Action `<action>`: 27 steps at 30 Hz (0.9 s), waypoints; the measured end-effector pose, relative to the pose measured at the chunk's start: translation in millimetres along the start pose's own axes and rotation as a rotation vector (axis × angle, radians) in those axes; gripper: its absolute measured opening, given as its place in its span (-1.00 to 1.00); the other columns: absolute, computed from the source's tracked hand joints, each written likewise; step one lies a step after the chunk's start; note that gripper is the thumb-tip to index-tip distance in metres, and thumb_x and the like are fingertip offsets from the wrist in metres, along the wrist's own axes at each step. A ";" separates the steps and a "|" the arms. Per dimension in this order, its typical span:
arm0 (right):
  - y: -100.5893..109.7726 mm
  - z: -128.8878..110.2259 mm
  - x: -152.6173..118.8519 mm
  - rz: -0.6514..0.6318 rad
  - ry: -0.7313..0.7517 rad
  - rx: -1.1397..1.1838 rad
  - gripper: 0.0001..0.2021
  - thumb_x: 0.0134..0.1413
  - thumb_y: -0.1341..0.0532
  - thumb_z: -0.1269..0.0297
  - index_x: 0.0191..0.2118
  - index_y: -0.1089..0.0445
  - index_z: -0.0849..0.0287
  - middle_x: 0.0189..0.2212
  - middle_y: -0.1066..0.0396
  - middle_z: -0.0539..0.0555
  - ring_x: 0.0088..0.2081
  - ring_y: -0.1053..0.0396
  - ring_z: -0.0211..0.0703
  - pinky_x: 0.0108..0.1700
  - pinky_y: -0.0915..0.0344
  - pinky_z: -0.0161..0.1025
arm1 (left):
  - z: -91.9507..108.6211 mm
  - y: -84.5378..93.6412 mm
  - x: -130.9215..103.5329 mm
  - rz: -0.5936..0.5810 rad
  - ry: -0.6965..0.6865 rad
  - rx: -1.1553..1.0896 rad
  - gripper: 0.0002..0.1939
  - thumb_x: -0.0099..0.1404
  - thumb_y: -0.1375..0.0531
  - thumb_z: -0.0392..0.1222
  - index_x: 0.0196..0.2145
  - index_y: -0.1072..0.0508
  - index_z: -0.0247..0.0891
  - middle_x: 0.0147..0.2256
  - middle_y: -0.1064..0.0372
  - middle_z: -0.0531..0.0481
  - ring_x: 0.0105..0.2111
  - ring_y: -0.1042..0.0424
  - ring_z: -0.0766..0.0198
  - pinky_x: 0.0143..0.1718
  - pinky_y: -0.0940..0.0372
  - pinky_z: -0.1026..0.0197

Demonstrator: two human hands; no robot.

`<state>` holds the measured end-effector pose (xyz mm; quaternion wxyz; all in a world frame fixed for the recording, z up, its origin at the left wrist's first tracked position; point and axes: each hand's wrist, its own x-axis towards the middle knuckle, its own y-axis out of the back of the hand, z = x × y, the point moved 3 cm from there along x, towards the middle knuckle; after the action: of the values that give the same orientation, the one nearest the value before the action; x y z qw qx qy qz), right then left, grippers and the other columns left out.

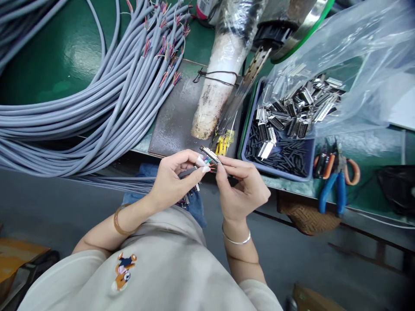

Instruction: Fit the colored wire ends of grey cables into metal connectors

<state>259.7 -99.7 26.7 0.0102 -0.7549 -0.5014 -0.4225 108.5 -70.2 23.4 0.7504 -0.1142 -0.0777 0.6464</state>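
Note:
In front of the bench edge, my left hand (177,179) pinches the coloured wire ends of a grey cable between thumb and index finger, with white coverings on those fingertips. A metal multi-pin connector (210,154) lies at the wires, tilted down to the right. My right hand (241,185) grips the connector's right end between thumb and fingers. Whether each wire touches a pin is too small to tell. Just beyond the connector is a yellow tool or clip (222,146), beside a wrapped white tube (215,82) that points towards my hands.
A large bundle of grey cables (106,116) with stripped ends covers the left. On the right, a blue tray (279,169) holds connectors and black sleeves under a plastic bag (356,65). Blue-handled pliers (340,190) and orange-handled cutters (329,166) lie near the bench edge.

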 end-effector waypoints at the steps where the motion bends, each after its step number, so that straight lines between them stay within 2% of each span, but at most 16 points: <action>1: -0.8 -1.1 0.1 0.002 0.040 -0.030 -0.82 0.13 -0.38 0.52 -0.24 -0.48 0.08 -0.22 -0.66 0.00 -0.23 -0.64 -0.17 -0.19 -0.57 -0.22 | 0.6 -0.8 0.9 0.007 -0.003 0.001 -0.78 0.14 -0.47 -0.14 -0.43 -0.53 -0.29 -0.37 -0.51 -0.02 -0.43 -0.45 0.39 -0.44 -0.39 0.37; 4: -3.3 -1.7 1.3 -0.004 0.093 -0.044 -0.80 0.13 -0.38 0.53 -0.20 -0.48 0.08 -0.19 -0.66 0.02 -0.20 -0.64 -0.17 -0.17 -0.57 -0.24 | 2.8 -1.8 3.8 0.043 -0.017 0.041 -0.79 0.14 -0.46 -0.18 -0.46 -0.52 -0.29 -0.39 -0.49 -0.01 -0.48 -0.39 0.42 -0.49 -0.32 0.39; 8: -5.4 1.5 6.6 -0.049 0.021 0.051 -0.85 0.19 -0.33 0.49 -0.23 -0.43 0.08 -0.18 -0.65 0.03 -0.16 -0.63 -0.13 -0.16 -0.58 -0.17 | 5.8 -0.7 8.5 0.080 -0.041 0.118 -0.79 0.14 -0.44 -0.23 -0.50 -0.47 -0.27 -0.46 -0.42 0.04 -0.53 -0.30 0.44 -0.56 -0.19 0.39; 10: -5.5 1.5 9.6 -0.058 0.032 0.051 -0.85 0.18 -0.33 0.48 -0.25 -0.42 0.08 -0.18 -0.64 0.02 -0.17 -0.63 -0.13 -0.15 -0.57 -0.15 | 6.9 0.2 11.0 0.085 -0.046 0.142 -0.80 0.15 -0.42 -0.25 -0.49 -0.46 -0.26 -0.47 -0.39 0.05 -0.54 -0.28 0.44 -0.56 -0.16 0.39; 24: -7.0 -2.0 21.0 -0.041 0.112 -0.044 -0.80 0.10 -0.41 0.51 -0.24 -0.48 0.06 -0.18 -0.65 0.00 -0.20 -0.62 -0.16 -0.16 -0.57 -0.18 | 17.8 1.0 18.0 0.114 -0.090 0.233 -0.78 0.15 -0.39 -0.26 -0.52 -0.41 -0.23 -0.52 -0.34 0.06 -0.53 -0.25 0.41 -0.59 -0.09 0.35; 27: -6.1 -3.0 18.1 -0.043 0.138 -0.069 -0.81 0.12 -0.41 0.48 -0.25 -0.45 0.06 -0.16 -0.65 0.00 -0.21 -0.63 -0.17 -0.18 -0.58 -0.19 | 16.2 2.2 18.9 0.085 -0.056 0.213 -0.79 0.14 -0.39 -0.27 -0.51 -0.41 -0.23 -0.54 -0.33 0.07 -0.55 -0.23 0.41 -0.60 -0.07 0.35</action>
<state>255.6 -84.4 37.9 0.0095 -0.7131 -0.5007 -0.4907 104.9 -50.0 37.7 0.7279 -0.0188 -0.0248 0.6850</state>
